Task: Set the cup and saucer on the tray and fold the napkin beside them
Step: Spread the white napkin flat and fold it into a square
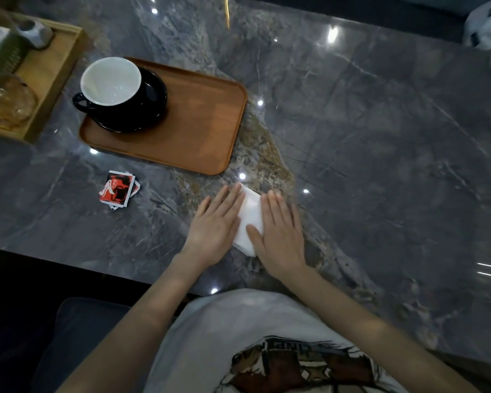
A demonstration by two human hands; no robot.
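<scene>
A black cup (111, 83) with a white inside stands on a black saucer (153, 109) at the left end of the brown wooden tray (199, 131). The white napkin (250, 214) lies folded on the grey marble table in front of the tray, off its near right corner. My left hand (216, 225) lies flat on the napkin's left part, fingers together and stretched. My right hand (278, 236) presses flat on its right part, thumb across the paper. Only a strip of napkin shows between the two hands.
A small stack of red, black and white packets (116, 190) lies left of my hands. A lighter wooden box tray (48, 80) at the far left holds a glass dish (9, 106) and a grey object (34, 34). The table's near edge runs under my forearms.
</scene>
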